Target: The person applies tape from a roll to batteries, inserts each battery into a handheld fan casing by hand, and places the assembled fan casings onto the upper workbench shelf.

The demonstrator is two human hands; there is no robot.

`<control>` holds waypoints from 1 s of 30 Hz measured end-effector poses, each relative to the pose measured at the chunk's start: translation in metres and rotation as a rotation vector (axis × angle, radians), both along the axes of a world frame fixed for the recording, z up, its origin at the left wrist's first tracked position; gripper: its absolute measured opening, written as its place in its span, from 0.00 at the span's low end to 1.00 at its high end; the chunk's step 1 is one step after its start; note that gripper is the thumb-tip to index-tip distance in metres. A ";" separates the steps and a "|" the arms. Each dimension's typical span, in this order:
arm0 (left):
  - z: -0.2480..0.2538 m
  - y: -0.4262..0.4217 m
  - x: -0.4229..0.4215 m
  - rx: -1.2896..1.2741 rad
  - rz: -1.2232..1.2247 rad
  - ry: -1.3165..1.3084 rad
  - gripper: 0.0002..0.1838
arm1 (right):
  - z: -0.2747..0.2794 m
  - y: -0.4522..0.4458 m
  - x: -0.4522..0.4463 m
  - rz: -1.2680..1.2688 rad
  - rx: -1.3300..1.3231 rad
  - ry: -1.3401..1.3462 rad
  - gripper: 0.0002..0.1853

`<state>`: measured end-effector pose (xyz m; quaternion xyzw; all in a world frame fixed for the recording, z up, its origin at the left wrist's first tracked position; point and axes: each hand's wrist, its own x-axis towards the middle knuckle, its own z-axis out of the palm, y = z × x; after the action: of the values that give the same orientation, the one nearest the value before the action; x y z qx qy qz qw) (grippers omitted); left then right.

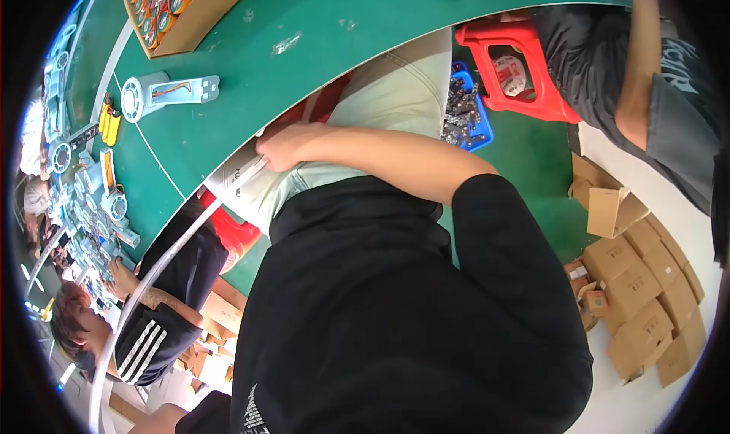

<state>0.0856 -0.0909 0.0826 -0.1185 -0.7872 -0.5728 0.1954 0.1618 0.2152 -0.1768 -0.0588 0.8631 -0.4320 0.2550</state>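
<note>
My right hand (283, 145) is at the table's edge, just above my light trousers (395, 92), with its fingers curled in. A white cord (179, 244) meets the fingers and runs down to the lower left; the fingertips are partly hidden. On the green table (251, 76), beyond the hand, lies a pale grey housing (171, 93) with a round end and thin wires in its arm. A yellow-handled tool (109, 122) rests further left. My left hand does not show.
An open cardboard box (190, 31) of wired round parts stands on the table. A blue bin (477, 114) of black parts and a red stool (559, 99) are on the right. Co-workers sit at both sides. Cartons (635, 282) are stacked at right; many grey housings (91, 198) lie far left.
</note>
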 end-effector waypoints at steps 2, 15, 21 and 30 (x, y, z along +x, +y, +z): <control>0.002 -0.002 -0.001 0.003 -0.011 -0.008 0.19 | -0.015 0.010 0.020 -0.139 0.020 0.051 0.16; 0.061 -0.013 -0.062 0.174 -0.217 -0.022 0.18 | -0.171 0.050 -0.058 -1.119 -0.214 0.428 0.33; 0.146 -0.006 -0.100 0.311 -0.391 0.034 0.18 | -0.133 0.038 -0.087 -1.153 -0.180 0.441 0.30; 0.136 0.002 -0.093 0.443 -0.511 -0.094 0.18 | -0.103 0.071 -0.063 -1.038 -0.017 0.549 0.26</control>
<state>-0.0078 -0.0892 0.2187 -0.2400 -0.5968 -0.7651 0.0299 0.0990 0.2866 -0.2793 0.2598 0.8098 -0.4763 -0.2232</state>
